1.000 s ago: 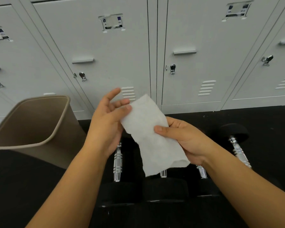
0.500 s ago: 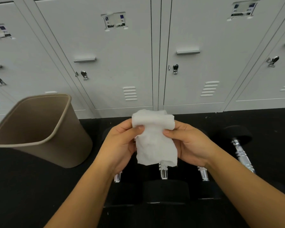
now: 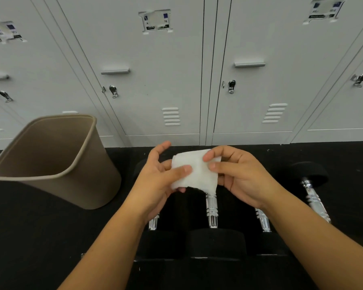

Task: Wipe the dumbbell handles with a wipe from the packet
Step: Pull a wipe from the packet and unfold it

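A white wipe (image 3: 195, 171), folded into a small pad, is held between both hands above the dumbbells. My left hand (image 3: 157, 181) pinches its left edge with thumb on top. My right hand (image 3: 237, 174) grips its right edge with thumb and forefinger. Below, several black dumbbells lie side by side on the floor with chrome handles pointing away from me: one handle (image 3: 211, 208) in the middle, one (image 3: 154, 222) partly hidden by my left wrist, one (image 3: 262, 221) behind my right wrist, one (image 3: 314, 200) at the right. The wipe packet is not in view.
A tan waste bin (image 3: 57, 162) stands on the black floor (image 3: 29, 237) to the left of the dumbbells. A row of grey lockers (image 3: 155, 76) closes off the far side just behind them.
The wipe went from an open sheet to a small folded pad. Both hands came closer together and sank toward the dumbbells.
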A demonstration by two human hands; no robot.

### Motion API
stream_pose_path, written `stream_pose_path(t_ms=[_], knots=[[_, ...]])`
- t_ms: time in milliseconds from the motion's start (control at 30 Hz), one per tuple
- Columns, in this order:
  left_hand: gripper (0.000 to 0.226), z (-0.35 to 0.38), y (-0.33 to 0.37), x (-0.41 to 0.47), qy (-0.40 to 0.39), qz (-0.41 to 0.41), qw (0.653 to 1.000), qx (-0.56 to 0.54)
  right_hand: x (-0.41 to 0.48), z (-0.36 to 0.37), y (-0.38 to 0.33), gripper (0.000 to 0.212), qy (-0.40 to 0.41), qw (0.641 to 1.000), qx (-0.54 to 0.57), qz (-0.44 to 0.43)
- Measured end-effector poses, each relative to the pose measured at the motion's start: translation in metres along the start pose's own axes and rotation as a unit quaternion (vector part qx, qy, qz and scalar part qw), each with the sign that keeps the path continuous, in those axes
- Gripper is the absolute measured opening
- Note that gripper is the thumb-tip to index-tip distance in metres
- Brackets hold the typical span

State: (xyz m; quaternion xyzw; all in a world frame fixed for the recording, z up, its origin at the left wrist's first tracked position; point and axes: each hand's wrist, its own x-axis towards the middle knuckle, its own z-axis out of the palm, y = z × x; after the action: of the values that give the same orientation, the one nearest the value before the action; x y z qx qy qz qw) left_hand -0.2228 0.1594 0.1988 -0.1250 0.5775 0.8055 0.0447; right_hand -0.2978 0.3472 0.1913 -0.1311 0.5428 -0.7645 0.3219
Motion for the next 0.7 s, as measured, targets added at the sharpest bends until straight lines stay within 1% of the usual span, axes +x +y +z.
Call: stream_pose_path(t_ms=[67,133,167,200,233,267,333,400,467,533,600,633,700], knots=[[0.094,-0.008,0.001,0.002,-0.001,0.013,1.000,0.019,0.003,0.000,0.004,0.032,-0.003,1.000,0.013,0.021],[0.088,-0.016,0.009,0.002,-0.040,0.018,0.998,0.040,0.006,0.000,0.002,0.049,-0.027,0.997,0.000,0.075],[0.083,-0.019,0.013,0.002,-0.066,0.016,0.996,0.062,0.008,0.001,0.001,0.049,-0.045,0.993,-0.025,0.106],[0.079,-0.021,0.016,0.003,-0.082,0.011,0.993,0.083,0.009,0.004,0.001,0.045,-0.062,0.988,-0.049,0.131],[0.076,-0.021,0.016,0.003,-0.079,0.008,0.993,0.092,0.011,0.007,0.003,0.039,-0.070,0.985,-0.064,0.144],[0.071,-0.020,0.015,0.003,-0.056,0.000,0.995,0.080,0.013,0.011,0.004,0.034,-0.071,0.985,-0.058,0.147],[0.061,-0.016,0.010,-0.001,-0.010,-0.040,0.999,-0.012,0.016,0.019,0.008,0.027,-0.058,0.990,-0.006,0.128],[0.055,-0.015,0.002,-0.008,-0.020,-0.082,0.991,-0.108,0.018,0.026,0.012,0.024,-0.029,0.993,0.037,0.107],[0.044,-0.018,-0.002,-0.013,-0.011,-0.097,0.989,-0.111,0.019,0.029,0.018,0.026,-0.007,0.994,0.036,0.099],[0.036,-0.026,-0.007,-0.012,0.015,-0.078,0.995,-0.068,0.021,0.030,0.025,0.029,-0.001,0.994,0.016,0.104],[0.033,-0.034,-0.011,-0.010,0.031,-0.035,0.998,-0.039,0.020,0.030,0.028,0.030,-0.012,0.994,0.015,0.108],[0.032,-0.037,-0.012,-0.010,0.032,-0.013,0.999,-0.034,0.020,0.030,0.028,0.028,-0.023,0.994,0.019,0.104],[0.022,-0.043,-0.012,-0.010,0.017,0.020,0.999,-0.020,0.020,0.029,0.027,0.022,-0.044,0.995,0.027,0.091]])
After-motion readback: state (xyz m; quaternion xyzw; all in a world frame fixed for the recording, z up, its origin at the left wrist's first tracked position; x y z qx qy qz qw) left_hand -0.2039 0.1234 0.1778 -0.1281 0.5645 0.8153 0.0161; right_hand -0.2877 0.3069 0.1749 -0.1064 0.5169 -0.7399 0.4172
